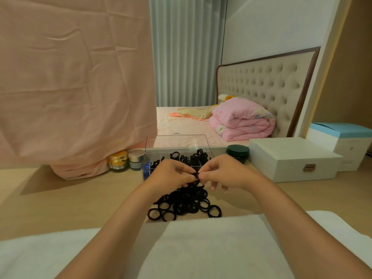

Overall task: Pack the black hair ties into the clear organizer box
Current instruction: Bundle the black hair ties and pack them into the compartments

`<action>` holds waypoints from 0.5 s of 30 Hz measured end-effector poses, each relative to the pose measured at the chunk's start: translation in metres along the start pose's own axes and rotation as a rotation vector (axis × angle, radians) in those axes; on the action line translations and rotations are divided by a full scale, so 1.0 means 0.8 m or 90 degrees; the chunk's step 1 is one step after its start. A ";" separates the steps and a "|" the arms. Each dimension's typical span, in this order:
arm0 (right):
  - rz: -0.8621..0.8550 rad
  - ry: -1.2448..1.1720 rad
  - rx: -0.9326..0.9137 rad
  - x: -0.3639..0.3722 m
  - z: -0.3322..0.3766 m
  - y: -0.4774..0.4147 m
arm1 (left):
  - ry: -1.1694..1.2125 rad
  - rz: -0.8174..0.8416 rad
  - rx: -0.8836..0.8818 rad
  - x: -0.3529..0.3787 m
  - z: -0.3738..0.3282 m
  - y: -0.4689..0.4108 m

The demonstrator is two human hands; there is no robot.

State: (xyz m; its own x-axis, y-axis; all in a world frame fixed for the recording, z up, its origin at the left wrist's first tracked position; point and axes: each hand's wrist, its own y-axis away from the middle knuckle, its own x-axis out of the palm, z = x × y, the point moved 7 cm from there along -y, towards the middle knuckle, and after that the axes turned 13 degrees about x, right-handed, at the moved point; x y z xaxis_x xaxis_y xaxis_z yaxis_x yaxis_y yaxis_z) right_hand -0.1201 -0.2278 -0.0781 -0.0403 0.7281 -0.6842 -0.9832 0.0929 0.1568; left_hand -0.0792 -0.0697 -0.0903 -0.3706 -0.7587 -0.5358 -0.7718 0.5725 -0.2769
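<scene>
Nearest my view, one white cloth (201, 248) lies across the front edge of the bench (70, 202). Just beyond it sits one loose heap of black hair ties (185, 202), too tangled for me to count. Above the heap's far side my two hands meet. The left hand (171, 174) and right hand (223, 174) each have a fingertip grip on the same single hair tie (196, 176), thumbs and forefingers pinched on it and the other fingers loosely curled.

Directly behind the hands stands the one clear organizer box (149, 158), its lid (177, 140) raised upright. More black ties already fill its compartments, and a few small blue pieces (146, 168) show in the left one.

I count three jars: a yellow jar (118, 160) and a silver-lidded jar (136, 159) left of the box, and a dark green jar (237, 152) to its right. Further right are two cases: a white case (291, 158) with a metal clasp and a blue-topped case (342, 137) behind it. A pink sheet (70, 87) hangs at left. Farthest back is a bed with one folded pink quilt (241, 121) against a tufted headboard (261, 81).
</scene>
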 end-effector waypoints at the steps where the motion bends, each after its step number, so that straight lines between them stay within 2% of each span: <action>1: 0.028 0.050 0.017 0.002 -0.003 0.001 | -0.014 -0.007 -0.006 -0.006 0.003 0.000; 4: 0.109 0.262 0.090 0.015 -0.021 0.004 | -0.001 -0.003 -0.017 -0.017 0.006 0.002; 6: 0.136 0.342 0.129 0.027 -0.030 0.004 | -0.009 0.008 -0.021 -0.019 0.008 0.002; 10: 0.132 0.377 0.127 0.031 -0.031 0.002 | -0.052 0.019 -0.015 -0.019 0.010 0.002; 15: 0.108 0.308 0.087 0.011 -0.014 0.009 | -0.036 0.021 -0.019 -0.011 0.007 0.002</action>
State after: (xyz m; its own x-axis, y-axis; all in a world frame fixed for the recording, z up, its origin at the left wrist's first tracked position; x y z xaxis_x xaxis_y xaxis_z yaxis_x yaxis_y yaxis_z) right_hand -0.1297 -0.2280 -0.0907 -0.3065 0.3474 -0.8862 -0.9248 0.1117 0.3636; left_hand -0.0744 -0.0602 -0.0905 -0.3667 -0.7200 -0.5892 -0.7752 0.5866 -0.2345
